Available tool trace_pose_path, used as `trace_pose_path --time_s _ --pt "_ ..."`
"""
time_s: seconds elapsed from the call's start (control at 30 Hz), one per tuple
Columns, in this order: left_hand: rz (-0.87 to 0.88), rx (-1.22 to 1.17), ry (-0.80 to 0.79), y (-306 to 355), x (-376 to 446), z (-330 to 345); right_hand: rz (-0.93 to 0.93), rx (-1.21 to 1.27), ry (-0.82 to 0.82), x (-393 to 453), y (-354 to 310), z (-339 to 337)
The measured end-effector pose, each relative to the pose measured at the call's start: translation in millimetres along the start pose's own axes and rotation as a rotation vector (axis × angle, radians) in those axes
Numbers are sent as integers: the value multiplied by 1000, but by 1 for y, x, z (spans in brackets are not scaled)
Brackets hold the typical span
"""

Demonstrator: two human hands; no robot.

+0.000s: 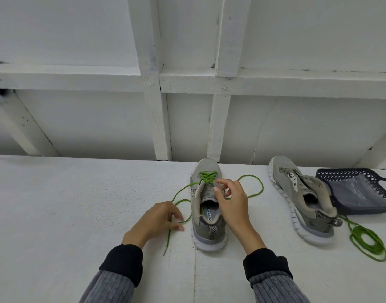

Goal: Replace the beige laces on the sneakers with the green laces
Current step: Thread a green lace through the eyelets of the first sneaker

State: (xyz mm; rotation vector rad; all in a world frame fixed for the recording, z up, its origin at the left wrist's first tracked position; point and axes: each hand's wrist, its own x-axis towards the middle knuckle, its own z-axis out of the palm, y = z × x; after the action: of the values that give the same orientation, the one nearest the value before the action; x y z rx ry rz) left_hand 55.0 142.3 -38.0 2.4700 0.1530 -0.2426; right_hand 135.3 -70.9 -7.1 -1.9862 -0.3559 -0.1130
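A grey sneaker [206,169] stands in the middle of the white table, toe pointing away, with a green lace [207,177] crossed through its front eyelets. The lace's two free ends trail out, one to the left and one looping to the right [256,184]. My right hand [231,202] is over the shoe's tongue and pinches the lace at the right eyelets. My left hand [159,219] rests on the table left of the shoe and pinches the left lace end. A second grey sneaker [297,193] without laces lies to the right, tilted. A coiled green lace [366,241] lies beside its heel.
A dark blue plastic basket [360,193] lies tipped on its side at the far right, behind the second sneaker. White wooden wall framing [163,119] rises right behind the table's far edge.
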Motion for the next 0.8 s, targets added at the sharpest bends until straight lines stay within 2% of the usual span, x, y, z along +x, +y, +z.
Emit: trace_pose_path --time_s 0.1,0.23,0.33,0.5,0.57,0.67,0.8 --pt "-5 -86 171 5 2 2 14 6 -14 -2 -1 -4" --pt "70 -481 503 30 11 -15 6 -8 -20 -1 -2 -5" --pt "195 -544 578 61 18 -39 -10 -8 -59 6 -8 -8" --pt "327 -578 564 95 29 -61 53 320 -327 15 -46 -10" --pt "304 -610 606 99 33 -63 82 413 -339 19 -55 -12" --pt "176 -693 719 92 39 -62 137 568 -272 22 -53 -20" --pt "1 -686 837 66 40 -59 198 590 -130 28 -37 -35"
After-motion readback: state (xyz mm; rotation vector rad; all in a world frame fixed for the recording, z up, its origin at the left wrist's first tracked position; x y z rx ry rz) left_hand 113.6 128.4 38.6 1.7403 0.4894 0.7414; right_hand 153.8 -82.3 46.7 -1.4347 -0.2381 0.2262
